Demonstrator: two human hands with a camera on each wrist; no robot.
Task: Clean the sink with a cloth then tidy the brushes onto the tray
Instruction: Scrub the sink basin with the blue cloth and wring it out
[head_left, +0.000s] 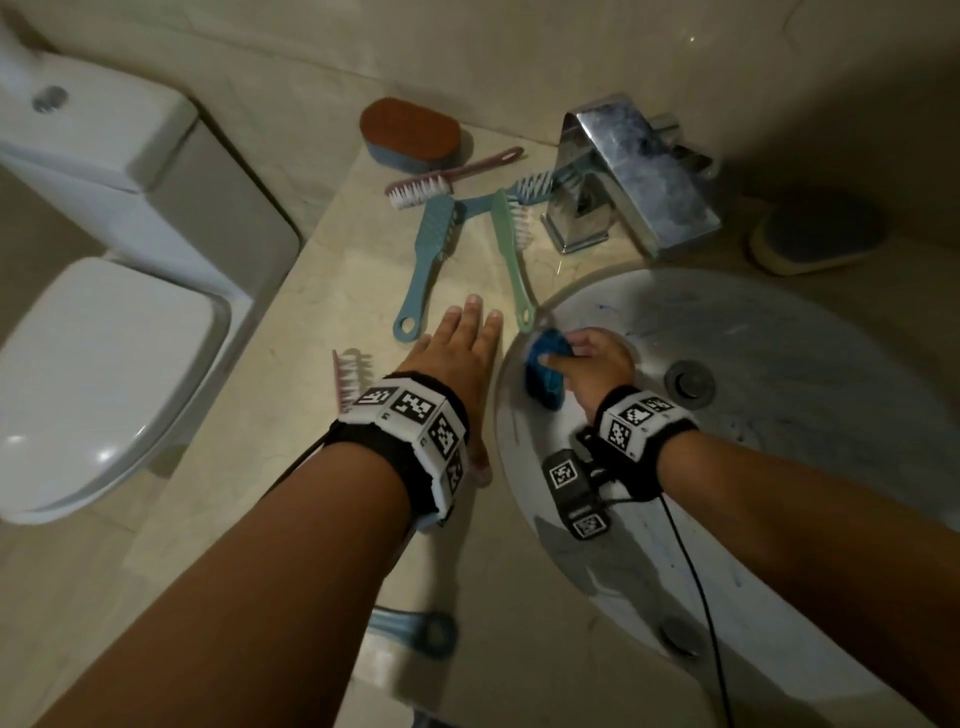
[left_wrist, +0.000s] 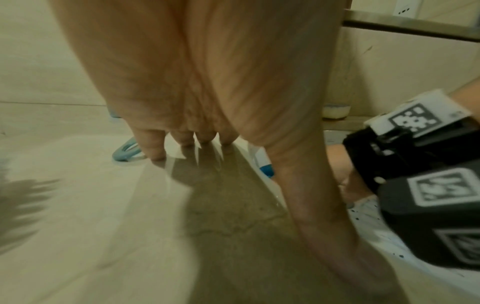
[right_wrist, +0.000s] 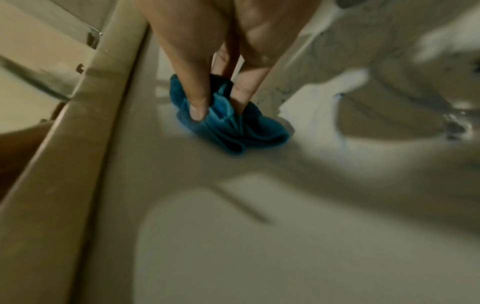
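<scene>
My right hand (head_left: 582, 358) grips a bunched blue cloth (head_left: 543, 369) against the left inner wall of the white sink (head_left: 779, 374); in the right wrist view the thumb and fingers (right_wrist: 200, 107) pinch the cloth (right_wrist: 233, 131). My left hand (head_left: 462, 343) lies flat with straight fingers on the beige counter (head_left: 322, 312) beside the sink rim. Several brushes lie on the counter: a blue one (head_left: 426, 260), a green one (head_left: 511, 254), a pink one (head_left: 447, 176), another blue one (head_left: 530, 187) by the tap, and a pink one (head_left: 350, 376) left of my wrist.
A chrome tap (head_left: 628, 176) stands behind the sink. An oval brown-topped sponge (head_left: 410, 132) sits at the back of the counter, a yellow-based sponge (head_left: 815, 234) to the tap's right. The toilet (head_left: 104, 364) is at left. A blue handle (head_left: 415, 631) shows under my left forearm.
</scene>
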